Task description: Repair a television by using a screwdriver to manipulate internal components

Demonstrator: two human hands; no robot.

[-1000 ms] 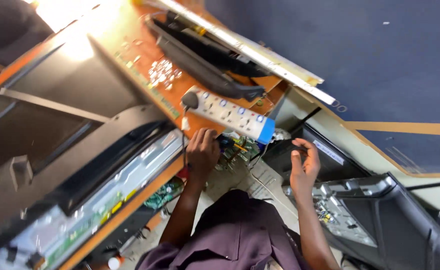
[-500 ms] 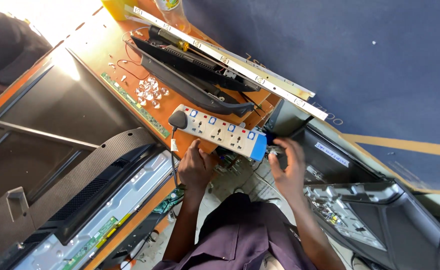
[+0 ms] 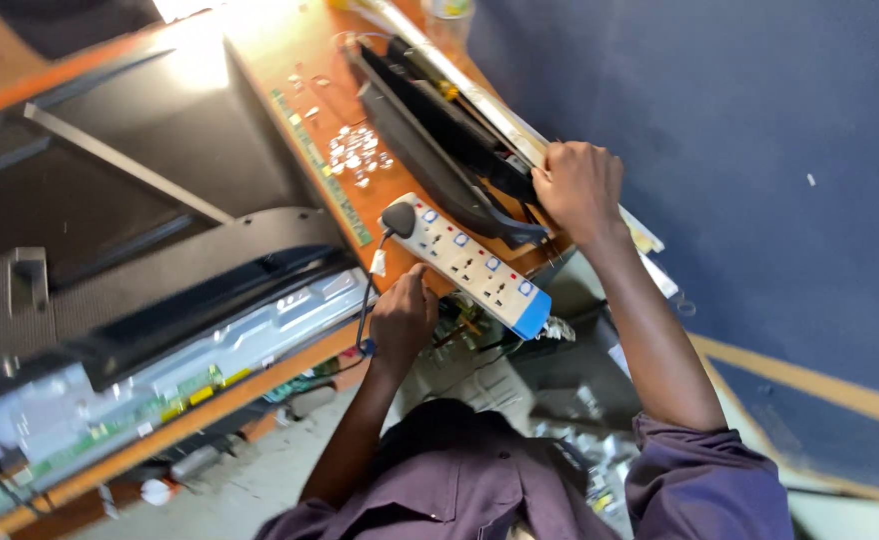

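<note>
Long pale metal strip (image 3: 480, 105) lies along the far edge of the orange-brown wooden counter (image 3: 280, 60), against the blue wall (image 3: 760, 150). The right hand (image 3: 580, 188) sits on its near end. The right grip is closed, with the fingers curled over the strip's edge; the fingertips are hidden behind the hand. A black plastic frame section (image 3: 430, 140) lies just beside this grip, on the side towards the person, and appears to touch the strip.

The left hand (image 3: 405, 320) rests at the counter's near edge. Its knuckles touch the side of a white rectangular power strip with a blue end cap (image 3: 475, 268). The left grip is curled, but whether it holds the thin dark cable (image 3: 365, 310) that runs beside it cannot be told. A black plug (image 3: 398, 218) sits in the power strip's end socket, beyond this grip.

Small clear plastic pieces (image 3: 355, 155) and a narrow green circuit board (image 3: 325, 170) lie further out from the left grip. A large black flat-screen panel (image 3: 110, 200) lies well to its outer side.

Judgement: the step in hand is taking hold of the strip's near end. Any lift calls for a firm hold and for clearance from the black frame section and the power strip.
</note>
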